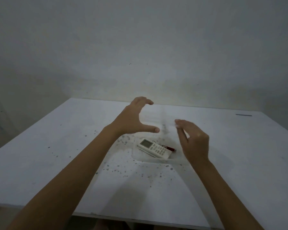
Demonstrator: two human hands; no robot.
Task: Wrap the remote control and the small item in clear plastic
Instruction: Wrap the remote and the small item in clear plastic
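Both your hands hover above the bench w/ nothing clearly gripped: left hand (131,118) spread wide, right hand (194,140) half-curled, maybe pinching film, can't tell. Below lie the white rectangular remote control (154,148) & small dark-red item (169,148), touching, on clear plastic sheet (158,120) atop speckled white bench (56,146). Wrapping looks barely begun; folding remains.

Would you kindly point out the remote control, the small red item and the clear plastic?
remote control (154,148), head view, keypad.
small red item (169,148), head view, its body.
clear plastic (156,118), head view, raised sheet.
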